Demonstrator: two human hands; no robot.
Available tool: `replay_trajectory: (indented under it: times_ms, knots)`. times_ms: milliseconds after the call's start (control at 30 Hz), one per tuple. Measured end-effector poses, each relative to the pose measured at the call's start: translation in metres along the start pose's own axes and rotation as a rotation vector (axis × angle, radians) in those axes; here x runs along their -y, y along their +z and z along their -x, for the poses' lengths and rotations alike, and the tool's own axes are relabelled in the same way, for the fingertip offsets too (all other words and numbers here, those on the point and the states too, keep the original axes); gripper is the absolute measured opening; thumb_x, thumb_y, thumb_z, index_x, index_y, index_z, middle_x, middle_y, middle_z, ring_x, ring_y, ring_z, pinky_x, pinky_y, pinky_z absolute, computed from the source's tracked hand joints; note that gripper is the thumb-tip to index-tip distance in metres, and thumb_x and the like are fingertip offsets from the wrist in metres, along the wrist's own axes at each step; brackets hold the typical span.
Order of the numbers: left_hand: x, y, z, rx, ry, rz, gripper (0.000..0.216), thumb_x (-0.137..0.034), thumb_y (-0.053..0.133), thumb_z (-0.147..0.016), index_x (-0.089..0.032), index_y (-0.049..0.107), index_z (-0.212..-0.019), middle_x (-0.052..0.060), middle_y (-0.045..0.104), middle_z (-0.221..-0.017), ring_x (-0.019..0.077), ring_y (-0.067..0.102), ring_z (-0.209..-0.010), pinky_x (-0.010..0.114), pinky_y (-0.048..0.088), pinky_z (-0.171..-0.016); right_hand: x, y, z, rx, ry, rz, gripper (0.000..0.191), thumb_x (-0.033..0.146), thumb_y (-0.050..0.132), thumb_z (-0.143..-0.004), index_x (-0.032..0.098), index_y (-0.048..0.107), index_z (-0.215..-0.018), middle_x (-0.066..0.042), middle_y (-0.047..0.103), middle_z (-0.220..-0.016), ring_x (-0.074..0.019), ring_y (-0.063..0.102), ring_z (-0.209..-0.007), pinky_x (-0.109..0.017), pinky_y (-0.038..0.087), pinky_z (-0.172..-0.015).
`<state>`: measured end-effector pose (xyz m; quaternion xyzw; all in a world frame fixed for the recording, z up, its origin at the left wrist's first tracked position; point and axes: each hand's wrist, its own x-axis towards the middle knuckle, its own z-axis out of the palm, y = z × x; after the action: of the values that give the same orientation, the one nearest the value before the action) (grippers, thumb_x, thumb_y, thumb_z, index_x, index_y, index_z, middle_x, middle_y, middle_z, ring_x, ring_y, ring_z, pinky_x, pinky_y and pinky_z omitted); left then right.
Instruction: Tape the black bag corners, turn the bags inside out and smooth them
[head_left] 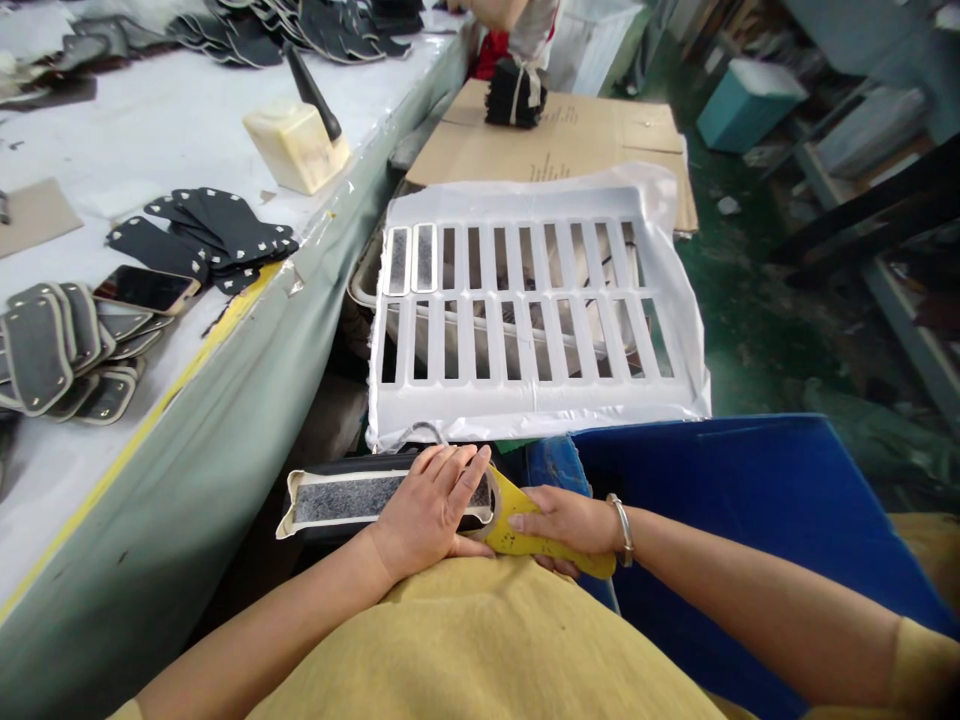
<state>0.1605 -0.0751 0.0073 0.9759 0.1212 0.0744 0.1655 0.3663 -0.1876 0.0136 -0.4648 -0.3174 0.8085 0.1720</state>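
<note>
Just above the lap, a long black cream-edged piece with a grey felt strip (345,500) lies under the flat, outstretched fingers of the left hand (431,510), the right hand (570,520) gripping a flat yellow plastic template (517,543), beside a blue plastic bin (750,490), below a white slotted rack (525,400) holding two grey strips (412,258), right of the plastic-covered worktable (150,130).

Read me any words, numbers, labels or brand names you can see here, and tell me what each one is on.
No text here can be quoted.
Cardboard sheet: a row of dark print near its front edge, too blurred to read.
Yellow tool held in the right hand: small dark marks, too small to read.
Nothing else shows any writing.
</note>
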Motion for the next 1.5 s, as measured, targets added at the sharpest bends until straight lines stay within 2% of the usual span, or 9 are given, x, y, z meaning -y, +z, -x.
replay_trajectory:
  times_ms: [233,633,733,833,1000,1133,1300,1500]
  knots:
    - [0.001,0.003,0.000,-0.048,0.011,0.004,0.110,-0.077,0.045,-0.066,-0.005,0.010,-0.141,0.022,0.044,-0.127,0.0329,0.040,-0.119,0.049,0.027,-0.102,0.004,-0.009,-0.007,0.056,0.051,0.039,0.043,0.056,0.050,-0.081,0.014,0.052,-0.086,0.002,0.054,-0.051,-0.0079,0.047,-0.033,-0.016,0.035,-0.032]
    - [0.000,0.002,-0.001,-0.049,-0.005,0.024,0.113,-0.075,0.050,-0.064,-0.006,0.008,-0.142,0.022,0.045,-0.129,0.0323,0.041,-0.120,0.049,0.028,-0.102,-0.012,0.001,-0.007,-0.050,-0.040,-0.033,0.041,0.054,0.051,-0.081,0.014,0.054,-0.087,0.002,0.056,-0.052,-0.0074,0.046,-0.031,-0.017,0.037,-0.031]
    - [0.002,0.001,-0.001,-0.051,0.009,0.028,0.113,-0.074,0.051,-0.063,-0.006,0.007,-0.142,0.022,0.045,-0.128,0.0326,0.041,-0.120,0.049,0.029,-0.102,-0.018,0.010,-0.008,-0.139,-0.098,-0.087,0.038,0.051,0.053,-0.082,0.014,0.056,-0.092,-0.001,0.060,-0.062,-0.0085,0.052,-0.041,-0.019,0.042,-0.040]
    - [0.003,0.001,-0.001,-0.048,0.031,0.029,0.114,-0.073,0.053,-0.063,-0.006,0.005,-0.142,0.022,0.044,-0.128,0.0330,0.041,-0.120,0.050,0.029,-0.102,-0.021,0.019,-0.009,-0.203,-0.170,-0.154,0.037,0.048,0.055,-0.081,0.014,0.056,-0.097,-0.004,0.064,-0.077,-0.0127,0.059,-0.061,-0.023,0.048,-0.056]
    - [0.006,0.001,-0.001,-0.023,0.039,0.043,0.115,-0.071,0.057,-0.060,-0.006,0.008,-0.142,0.022,0.043,-0.130,0.0330,0.039,-0.121,0.048,0.030,-0.103,-0.020,0.026,-0.009,-0.190,-0.254,-0.230,0.039,0.046,0.055,-0.082,0.013,0.056,-0.103,-0.009,0.063,-0.098,-0.0185,0.059,-0.084,-0.031,0.048,-0.074]
    - [0.007,0.000,-0.001,-0.008,0.051,0.057,0.111,-0.069,0.058,-0.063,-0.007,0.009,-0.142,0.022,0.042,-0.131,0.0334,0.037,-0.122,0.051,0.030,-0.102,-0.018,0.020,-0.010,-0.152,-0.273,-0.194,0.038,0.045,0.054,-0.083,0.013,0.058,-0.104,-0.008,0.063,-0.099,-0.0184,0.059,-0.085,-0.031,0.046,-0.077]
    - [0.009,-0.001,0.000,-0.006,0.061,0.041,0.107,-0.068,0.055,-0.066,-0.007,0.011,-0.142,0.024,0.042,-0.131,0.0344,0.037,-0.123,0.052,0.030,-0.101,-0.018,0.015,-0.011,-0.127,-0.234,-0.185,0.038,0.043,0.054,-0.083,0.014,0.059,-0.107,-0.007,0.064,-0.099,-0.0168,0.059,-0.081,-0.029,0.046,-0.073]
    - [0.007,0.001,0.000,-0.001,0.056,0.031,0.107,-0.070,0.052,-0.066,-0.007,0.010,-0.142,0.023,0.042,-0.130,0.0331,0.038,-0.123,0.050,0.029,-0.102,-0.026,0.029,-0.013,-0.226,-0.261,-0.293,0.042,0.047,0.056,-0.081,0.012,0.057,-0.105,-0.008,0.066,-0.094,-0.0181,0.061,-0.080,-0.030,0.047,-0.072]
